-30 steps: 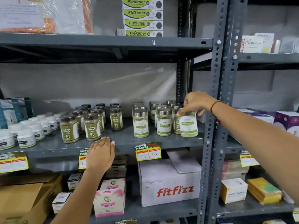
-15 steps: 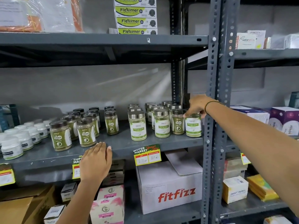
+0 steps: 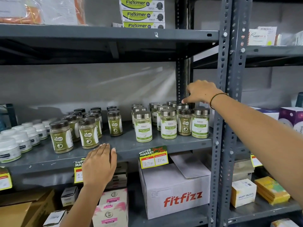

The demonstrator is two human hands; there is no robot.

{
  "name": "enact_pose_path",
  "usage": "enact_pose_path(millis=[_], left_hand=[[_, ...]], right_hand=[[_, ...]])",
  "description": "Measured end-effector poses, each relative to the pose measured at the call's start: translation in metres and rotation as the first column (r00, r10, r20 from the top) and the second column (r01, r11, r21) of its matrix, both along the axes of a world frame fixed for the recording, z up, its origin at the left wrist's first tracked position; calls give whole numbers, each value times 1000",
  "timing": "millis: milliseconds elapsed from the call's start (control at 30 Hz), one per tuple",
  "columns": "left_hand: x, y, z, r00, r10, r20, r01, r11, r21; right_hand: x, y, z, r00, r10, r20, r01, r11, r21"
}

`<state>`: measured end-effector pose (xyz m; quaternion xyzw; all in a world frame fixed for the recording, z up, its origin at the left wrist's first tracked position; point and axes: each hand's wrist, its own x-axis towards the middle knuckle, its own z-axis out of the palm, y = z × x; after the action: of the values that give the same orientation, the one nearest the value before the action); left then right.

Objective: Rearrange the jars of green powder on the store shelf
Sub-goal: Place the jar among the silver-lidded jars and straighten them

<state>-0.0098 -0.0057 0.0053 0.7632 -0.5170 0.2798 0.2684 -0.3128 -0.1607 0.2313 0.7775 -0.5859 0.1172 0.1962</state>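
The right hand (image 3: 202, 93) has let go of the end jar (image 3: 200, 122), now standing right of the brown-lidded jar (image 3: 185, 122), and lifts off with fingers loosely apart, while the left hand (image 3: 100, 163) stays flat, fingers together, on the shelf (image 3: 131, 149) edge, so another jar probably follows.

The right hand (image 3: 202, 92) was held, empty and loosely curled, above the rear silver-lidded jars (image 3: 168, 124) of green powder. The left hand (image 3: 100, 164) was laid flat on the shelf edge (image 3: 127, 151), near brown-lidded jars (image 3: 61, 138).
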Motion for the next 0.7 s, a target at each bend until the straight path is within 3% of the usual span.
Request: enact_pose_path(millis=[100, 200, 333, 700], left_hand=[[1, -2, -1, 1000, 1, 3, -1, 1000, 2], [3, -2, -1, 1000, -7, 16, 7, 1000, 1], [6, -2, -1, 999, -6, 42, 6, 1000, 13], [8, 0, 1, 997, -9, 72, 7, 999, 32]], right_hand=[[12, -9, 0, 996, 94, 9, -94, 990, 102], [17, -19, -9, 990, 120, -69, -90, 937, 336], [18, -32, -15, 988, 135, -71, -82, 863, 499], [18, -36, 3, 985, 167, -37, -130, 872, 472]])
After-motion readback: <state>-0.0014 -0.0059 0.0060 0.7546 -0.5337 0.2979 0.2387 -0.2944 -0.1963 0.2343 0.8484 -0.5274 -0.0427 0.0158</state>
